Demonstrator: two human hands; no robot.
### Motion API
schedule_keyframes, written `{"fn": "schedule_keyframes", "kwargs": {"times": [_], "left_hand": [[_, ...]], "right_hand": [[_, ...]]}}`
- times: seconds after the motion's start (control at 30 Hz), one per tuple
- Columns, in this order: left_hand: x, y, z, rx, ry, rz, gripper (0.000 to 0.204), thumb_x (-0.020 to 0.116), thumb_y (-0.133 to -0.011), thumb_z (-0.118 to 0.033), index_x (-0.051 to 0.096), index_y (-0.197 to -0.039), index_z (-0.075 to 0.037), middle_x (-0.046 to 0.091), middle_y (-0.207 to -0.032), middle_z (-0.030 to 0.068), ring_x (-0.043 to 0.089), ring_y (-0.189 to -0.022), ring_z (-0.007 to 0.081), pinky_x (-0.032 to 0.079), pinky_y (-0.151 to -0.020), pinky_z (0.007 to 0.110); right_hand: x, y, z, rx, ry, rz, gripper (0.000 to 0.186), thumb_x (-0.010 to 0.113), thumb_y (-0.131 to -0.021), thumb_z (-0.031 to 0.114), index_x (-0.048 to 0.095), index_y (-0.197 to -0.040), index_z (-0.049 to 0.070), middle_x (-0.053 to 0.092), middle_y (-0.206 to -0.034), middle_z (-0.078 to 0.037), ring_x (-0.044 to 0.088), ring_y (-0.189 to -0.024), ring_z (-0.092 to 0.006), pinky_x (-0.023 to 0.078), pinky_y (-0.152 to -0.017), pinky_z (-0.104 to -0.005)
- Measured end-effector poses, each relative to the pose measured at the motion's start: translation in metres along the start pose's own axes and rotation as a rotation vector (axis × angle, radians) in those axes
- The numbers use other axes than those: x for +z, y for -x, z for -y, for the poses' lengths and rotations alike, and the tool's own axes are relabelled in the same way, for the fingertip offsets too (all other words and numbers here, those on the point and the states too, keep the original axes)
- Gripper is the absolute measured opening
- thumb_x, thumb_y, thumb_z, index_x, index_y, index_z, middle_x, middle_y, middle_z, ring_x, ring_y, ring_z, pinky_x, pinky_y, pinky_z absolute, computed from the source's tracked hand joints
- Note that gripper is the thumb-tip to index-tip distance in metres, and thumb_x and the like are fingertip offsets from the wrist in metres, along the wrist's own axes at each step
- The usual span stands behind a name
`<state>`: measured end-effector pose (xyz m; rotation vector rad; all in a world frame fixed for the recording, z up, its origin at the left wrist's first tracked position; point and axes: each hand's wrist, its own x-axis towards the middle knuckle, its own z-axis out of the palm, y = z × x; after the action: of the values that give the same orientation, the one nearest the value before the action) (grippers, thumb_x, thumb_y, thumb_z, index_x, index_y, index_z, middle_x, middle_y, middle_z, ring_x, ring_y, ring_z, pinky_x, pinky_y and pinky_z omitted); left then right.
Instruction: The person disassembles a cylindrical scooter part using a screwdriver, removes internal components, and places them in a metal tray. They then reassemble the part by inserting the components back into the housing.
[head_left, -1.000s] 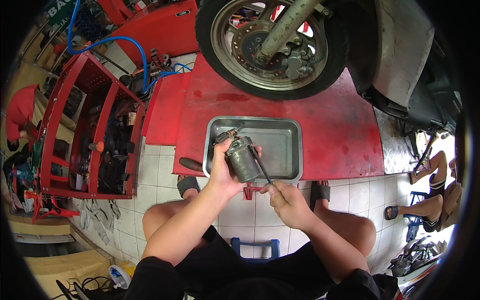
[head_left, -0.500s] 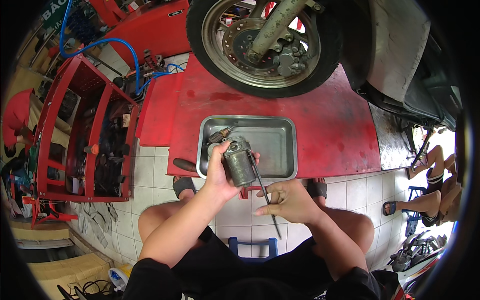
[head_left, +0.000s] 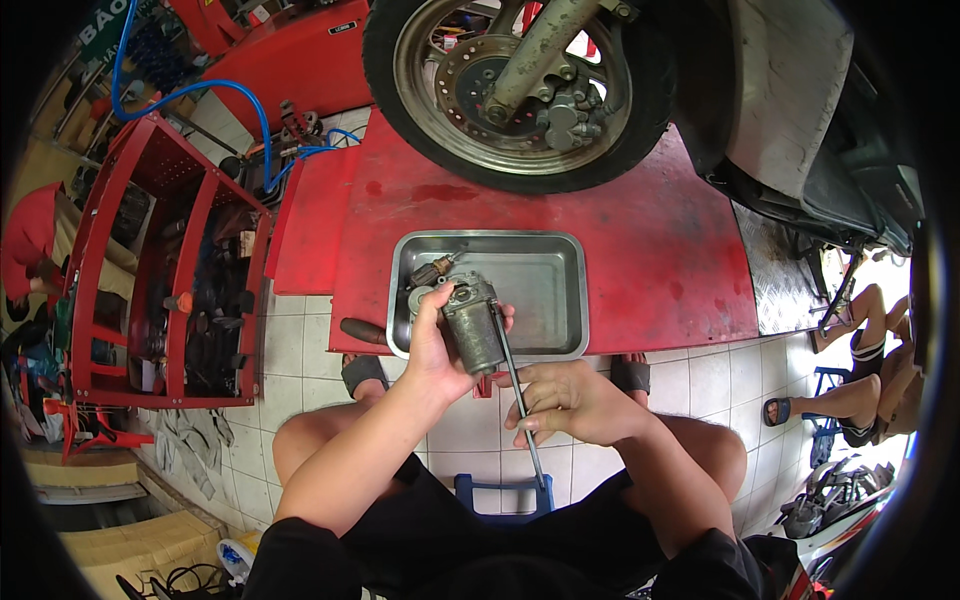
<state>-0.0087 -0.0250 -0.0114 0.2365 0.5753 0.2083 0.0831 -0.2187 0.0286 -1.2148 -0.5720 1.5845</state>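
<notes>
My left hand (head_left: pixel 440 350) is wrapped round a dark, cylindrical metal part (head_left: pixel 476 335) with a lighter flanged top, held tilted over the near edge of a steel tray (head_left: pixel 582 300). Along its right side runs a long thin metal rod (head_left: pixel 512 378), its upper end at the flange and its lower end pointing toward me. Curled fingers and thumb of my right hand (head_left: pixel 570 400) pinch this rod around its middle. Whether the rod's upper end sits in the part is hidden by my left fingers. Inside the tray lies a small brownish fitting (head_left: pixel 432 270).
The tray stands on a red platform (head_left: pixel 650 260), beside a dark handle (head_left: pixel 362 330). A scooter's front wheel (head_left: pixel 520 165) rises behind. Left are a red tool cart (head_left: pixel 180 360) and blue hose (head_left: pixel 262 110). A blue stool (head_left: pixel 505 487) sits below me; other people are at both sides.
My right fingers have closed in on the rod. The rod's lower end has swung slightly left and down. My left hand keeps its hold on the metal part.
</notes>
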Motion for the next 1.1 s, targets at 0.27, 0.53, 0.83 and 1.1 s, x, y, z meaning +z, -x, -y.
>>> {"fn": "schedule_keyframes", "kwargs": {"times": [0.27, 0.53, 0.83, 1.1], "left_hand": [[0.0, 0.0, 0.0, -0.01, 0.011, -0.005, 0.049, 0.062, -0.087, -0.043, 0.06, -0.108, 0.002, 0.066, -0.097, 0.0174, 0.064, -0.097, 0.0318, 0.053, -0.091, 0.041], [0.006, -0.001, 0.002, 0.021, -0.017, -0.036, 0.057, 0.06, -0.087, -0.045, 0.059, -0.113, 0.006, 0.065, -0.098, 0.0168, 0.064, -0.095, 0.0303, 0.052, -0.093, 0.039], [0.0, -0.003, -0.001, -0.023, 0.002, -0.008, 0.046, 0.063, -0.087, -0.045, 0.061, -0.104, -0.002, 0.065, -0.097, 0.0177, 0.065, -0.097, 0.0323, 0.055, -0.087, 0.042], [0.003, 0.0, 0.001, -0.024, -0.044, 0.013, 0.056, 0.059, -0.087, -0.045, 0.059, -0.114, 0.004, 0.065, -0.098, 0.0167, 0.063, -0.096, 0.0307, 0.052, -0.093, 0.04]], "right_hand": [[-0.001, -0.007, -0.005, -0.024, 0.195, -0.081, 0.043, 0.07, -0.093, 0.011, 0.054, -0.13, -0.004, 0.067, -0.089, -0.006, 0.064, -0.081, -0.0127, 0.055, -0.072, -0.0276], [0.004, -0.001, 0.0, -0.026, -0.063, -0.054, 0.041, 0.066, -0.094, 0.008, 0.055, -0.131, -0.004, 0.069, -0.094, -0.009, 0.066, -0.081, -0.0158, 0.055, -0.072, -0.0291], [-0.004, -0.004, -0.008, -0.037, 0.096, -0.138, 0.041, 0.072, -0.09, 0.011, 0.058, -0.125, -0.005, 0.07, -0.096, -0.009, 0.066, -0.08, -0.015, 0.055, -0.071, -0.0295], [-0.001, 0.002, 0.003, 0.047, -0.126, -0.079, 0.038, 0.071, -0.09, 0.007, 0.058, -0.123, -0.005, 0.071, -0.1, -0.013, 0.071, -0.09, -0.0204, 0.058, -0.076, -0.0295]]}}
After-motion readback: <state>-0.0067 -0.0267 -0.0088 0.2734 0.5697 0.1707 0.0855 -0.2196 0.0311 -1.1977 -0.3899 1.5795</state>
